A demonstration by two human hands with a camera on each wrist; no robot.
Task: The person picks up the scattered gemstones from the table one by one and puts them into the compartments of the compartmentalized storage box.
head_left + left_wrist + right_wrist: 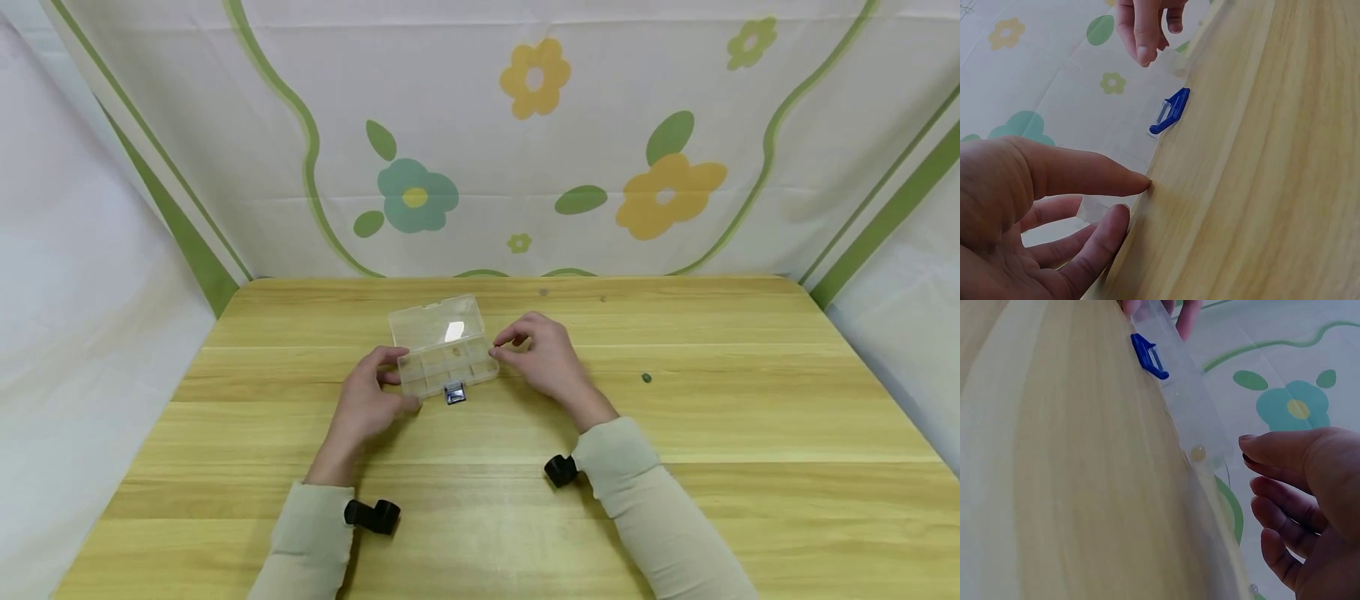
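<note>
Clear plastic compartment box (446, 357) sits on the wooden table (675, 417), a little left of the middle and toward the far edge, its lid (438, 322) standing open behind it. A small blue latch (454, 392) hangs from the near wall of the box. The left hand (367, 404) rests at the box's left end, thumb and fingers lightly curved against that wall. The right hand (543, 354) meets the right end with its fingertips, fingers loosely bent and touching rather than wrapped round it. Small beads show inside the compartments in the right wrist view. A flowered cloth (525, 150) hangs behind the table, and a tiny dark speck (647, 378) lies to the right.
</note>
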